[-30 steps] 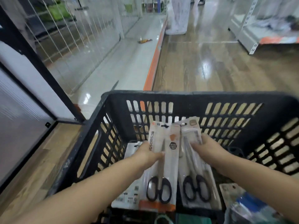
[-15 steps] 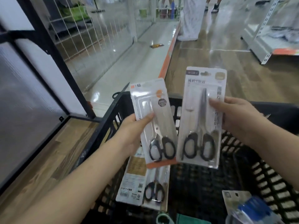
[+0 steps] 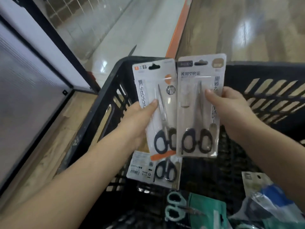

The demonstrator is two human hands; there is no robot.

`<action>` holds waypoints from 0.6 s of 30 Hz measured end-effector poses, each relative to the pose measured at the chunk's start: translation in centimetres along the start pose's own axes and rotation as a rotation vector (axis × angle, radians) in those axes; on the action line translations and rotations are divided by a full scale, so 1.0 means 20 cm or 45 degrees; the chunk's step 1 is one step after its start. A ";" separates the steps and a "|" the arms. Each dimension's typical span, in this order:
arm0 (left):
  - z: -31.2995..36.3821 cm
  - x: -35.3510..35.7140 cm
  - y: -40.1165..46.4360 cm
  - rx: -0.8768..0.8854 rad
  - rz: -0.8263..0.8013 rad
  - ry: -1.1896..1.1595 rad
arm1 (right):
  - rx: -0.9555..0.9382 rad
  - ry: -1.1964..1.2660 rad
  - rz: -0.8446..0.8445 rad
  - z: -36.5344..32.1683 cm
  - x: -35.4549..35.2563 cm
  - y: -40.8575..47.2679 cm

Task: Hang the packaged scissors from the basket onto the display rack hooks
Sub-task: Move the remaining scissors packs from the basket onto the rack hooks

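Two blister packs of scissors held upright above a black plastic basket (image 3: 105, 100). The left hand (image 3: 137, 121) grips the orange-trimmed scissors pack (image 3: 156, 106), thumb pressed on its face; the right hand (image 3: 231, 109) grips the white scissors pack (image 3: 199, 104) in the same manner, thumb on the front. The white pack's left edge overlaps the other pack. Inside the basket lie a further black-handled scissors pack (image 3: 158, 171), mint-handled scissors (image 3: 175, 207) on green packaging, and a blue-and-white packet (image 3: 270, 199).
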State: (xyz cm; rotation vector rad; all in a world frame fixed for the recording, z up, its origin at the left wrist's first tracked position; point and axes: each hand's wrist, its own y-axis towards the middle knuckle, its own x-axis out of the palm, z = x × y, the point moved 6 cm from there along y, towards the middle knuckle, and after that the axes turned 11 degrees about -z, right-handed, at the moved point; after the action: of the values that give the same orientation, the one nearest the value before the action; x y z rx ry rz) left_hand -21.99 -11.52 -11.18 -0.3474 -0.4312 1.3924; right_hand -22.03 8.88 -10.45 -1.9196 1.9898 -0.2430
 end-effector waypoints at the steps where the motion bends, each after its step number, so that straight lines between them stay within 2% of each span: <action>1: -0.03 -0.01 0.01 -0.022 0.014 0.026 | 0.003 -0.028 0.004 0.02 0.01 0.00; 5: -0.17 -0.05 0.00 -0.164 0.089 0.177 | 0.107 -0.026 -0.034 0.17 0.06 -0.04; 10: -0.20 -0.09 -0.07 -0.383 0.148 0.269 | 0.396 0.076 0.006 0.26 0.01 -0.16; 13: -0.06 -0.09 -0.16 -0.433 0.194 0.239 | 0.490 0.042 0.017 0.10 -0.04 -0.23; 18: 0.40 -0.04 -0.39 -0.437 0.246 0.079 | 0.563 0.029 -0.046 -0.45 -0.06 -0.33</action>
State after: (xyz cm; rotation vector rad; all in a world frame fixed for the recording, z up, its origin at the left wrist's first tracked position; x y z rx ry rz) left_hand -19.23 -13.67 -0.44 -0.7261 -0.5994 1.4899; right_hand -19.20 8.60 0.40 -1.6716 1.7329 -0.6569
